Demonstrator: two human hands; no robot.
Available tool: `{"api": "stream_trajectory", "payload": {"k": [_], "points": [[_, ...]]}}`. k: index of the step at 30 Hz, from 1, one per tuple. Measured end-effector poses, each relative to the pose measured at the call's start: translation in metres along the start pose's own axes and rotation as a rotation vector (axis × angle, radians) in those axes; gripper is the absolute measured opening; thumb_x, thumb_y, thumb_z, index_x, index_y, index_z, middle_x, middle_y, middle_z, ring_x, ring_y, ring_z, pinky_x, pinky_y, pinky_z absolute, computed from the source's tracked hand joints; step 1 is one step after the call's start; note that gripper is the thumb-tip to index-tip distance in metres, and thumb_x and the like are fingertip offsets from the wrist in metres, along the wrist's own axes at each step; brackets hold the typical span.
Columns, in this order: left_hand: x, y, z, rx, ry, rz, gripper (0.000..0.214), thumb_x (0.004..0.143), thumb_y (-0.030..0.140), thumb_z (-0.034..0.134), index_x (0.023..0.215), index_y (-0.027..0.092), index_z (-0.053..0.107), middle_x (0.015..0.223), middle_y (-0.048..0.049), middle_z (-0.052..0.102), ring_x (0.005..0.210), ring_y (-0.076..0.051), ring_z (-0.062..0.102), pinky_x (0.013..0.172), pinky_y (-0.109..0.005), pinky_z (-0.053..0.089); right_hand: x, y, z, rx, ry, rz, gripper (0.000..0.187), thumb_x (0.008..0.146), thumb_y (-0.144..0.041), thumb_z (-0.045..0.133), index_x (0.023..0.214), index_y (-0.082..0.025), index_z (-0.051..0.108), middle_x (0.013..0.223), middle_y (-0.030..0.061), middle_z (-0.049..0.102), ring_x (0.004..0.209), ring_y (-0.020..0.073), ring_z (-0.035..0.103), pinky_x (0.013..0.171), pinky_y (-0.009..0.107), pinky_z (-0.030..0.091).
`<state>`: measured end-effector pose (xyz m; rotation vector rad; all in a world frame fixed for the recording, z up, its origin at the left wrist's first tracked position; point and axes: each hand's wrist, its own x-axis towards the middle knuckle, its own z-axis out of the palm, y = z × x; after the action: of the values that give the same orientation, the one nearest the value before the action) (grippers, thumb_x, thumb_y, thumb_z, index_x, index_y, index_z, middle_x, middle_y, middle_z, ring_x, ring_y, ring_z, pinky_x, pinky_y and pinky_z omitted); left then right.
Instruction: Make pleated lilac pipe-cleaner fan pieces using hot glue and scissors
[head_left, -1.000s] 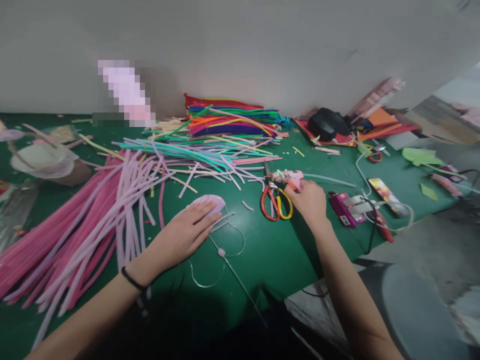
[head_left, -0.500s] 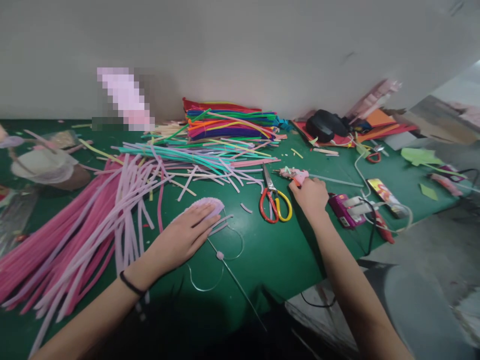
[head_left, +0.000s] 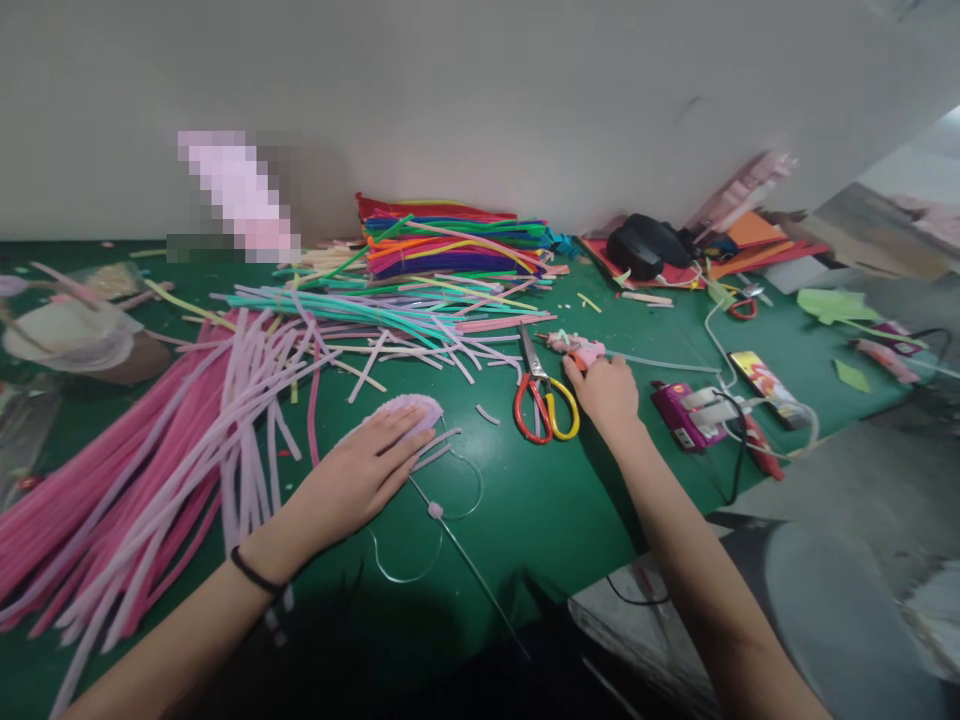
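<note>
My left hand [head_left: 367,460] lies flat, fingers stretched out, over a lilac fuzzy oval piece [head_left: 420,410] on the green table. Thin lilac strips [head_left: 439,448] stick out beside its fingertips. A thin stem [head_left: 480,580] with a small lilac bead-like lump [head_left: 435,511] and loops of clear wire [head_left: 409,580] lies just below that hand. My right hand [head_left: 609,395] is closed around a pink hot glue gun [head_left: 583,347], its nozzle pointing left. Part of its handle is hidden under my fingers. Scissors [head_left: 534,370] with one red and one yellow handle lie open just left of my right hand.
Pink and lilac pipe cleaners [head_left: 157,470] spread over the left side. Bundles of many-coloured pipe cleaners [head_left: 457,245] lie against the wall. To the right are a purple power strip [head_left: 682,415] with plugs, a phone [head_left: 765,385] and cables. A black mouse-like object [head_left: 646,245] sits behind.
The view has turned slightly, so everything sits a little further left. Both hands keep their places, the left on the lilac piece and the right on the glue gun.
</note>
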<state>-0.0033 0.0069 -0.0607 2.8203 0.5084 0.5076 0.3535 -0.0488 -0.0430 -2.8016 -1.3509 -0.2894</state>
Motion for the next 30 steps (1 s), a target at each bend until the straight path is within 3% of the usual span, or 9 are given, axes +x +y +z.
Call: {"api": "stream_trajectory", "payload": {"k": [4,7,11,13,15,18,24,30], "points": [[0.001,0.000,-0.001,-0.020,0.003,-0.016,0.045,0.100,0.027,0.041,0.144,0.024,0.048,0.156,-0.0042,0.040,0.144,-0.025,0.035,0.120,-0.049,0.030,-0.002,0.001,-0.006,0.010,0.010,0.005,0.061,0.093,-0.056,0.048,0.098,0.002,0.067,0.097,0.0301,0.063,0.089,0.0363,0.062,0.073,0.042,0.046],[0.001,0.001,-0.002,-0.021,-0.002,-0.022,0.044,0.100,0.028,0.041,0.144,0.024,0.049,0.155,-0.0047,0.041,0.144,-0.026,0.036,0.120,-0.049,0.030,-0.010,0.002,-0.019,0.010,0.107,-0.029,0.055,0.091,-0.051,0.053,0.102,0.001,0.066,0.097,0.0298,0.062,0.094,0.0383,0.059,0.075,0.044,0.045],[0.002,0.001,-0.003,-0.017,-0.001,-0.020,0.043,0.100,0.028,0.041,0.143,0.023,0.050,0.154,-0.0053,0.043,0.143,-0.025,0.038,0.121,-0.048,0.030,-0.036,-0.016,-0.046,0.289,0.227,-0.251,0.033,0.091,-0.037,0.057,0.110,-0.012,0.066,0.100,0.0169,0.065,0.096,0.0314,0.060,0.083,0.042,0.046],[0.002,0.002,-0.003,-0.014,0.000,-0.020,0.043,0.101,0.028,0.041,0.142,0.023,0.051,0.153,-0.0058,0.044,0.142,-0.025,0.039,0.120,-0.048,0.031,-0.052,-0.032,-0.056,0.486,0.122,-0.392,0.022,0.091,-0.034,0.059,0.101,-0.017,0.069,0.091,0.0094,0.068,0.091,0.0259,0.062,0.084,0.039,0.047],[0.002,0.002,-0.003,-0.007,-0.003,-0.024,0.042,0.101,0.028,0.041,0.141,0.022,0.052,0.152,-0.0066,0.045,0.142,-0.025,0.039,0.120,-0.048,0.032,-0.068,-0.050,-0.060,0.612,-0.072,-0.531,0.013,0.089,-0.029,0.063,0.093,-0.019,0.070,0.087,0.0048,0.068,0.082,0.0201,0.063,0.079,0.034,0.048],[0.001,0.002,-0.002,0.005,-0.001,-0.024,0.041,0.101,0.027,0.040,0.139,0.021,0.053,0.151,-0.0077,0.046,0.142,-0.025,0.040,0.119,-0.048,0.032,-0.082,-0.071,-0.053,0.673,-0.239,-0.639,0.006,0.086,-0.020,0.067,0.092,-0.018,0.070,0.086,0.0038,0.068,0.081,0.0174,0.063,0.076,0.031,0.049],[0.001,0.003,-0.003,0.010,0.004,-0.019,0.042,0.101,0.026,0.040,0.140,0.022,0.053,0.152,-0.0073,0.046,0.142,-0.026,0.039,0.120,-0.049,0.031,-0.075,-0.085,-0.027,0.662,-0.248,-0.788,0.008,0.091,-0.025,0.064,0.091,-0.018,0.068,0.090,0.0052,0.067,0.092,0.0197,0.060,0.082,0.033,0.047],[0.003,0.005,-0.006,0.017,-0.017,-0.014,0.047,0.101,0.024,0.038,0.147,0.024,0.043,0.153,-0.0067,0.043,0.143,-0.024,0.038,0.120,-0.049,0.031,-0.066,-0.093,-0.024,0.664,-0.239,-0.848,0.008,0.090,-0.019,0.060,0.084,-0.017,0.065,0.086,0.0047,0.065,0.088,0.0187,0.057,0.083,0.032,0.045]]}}
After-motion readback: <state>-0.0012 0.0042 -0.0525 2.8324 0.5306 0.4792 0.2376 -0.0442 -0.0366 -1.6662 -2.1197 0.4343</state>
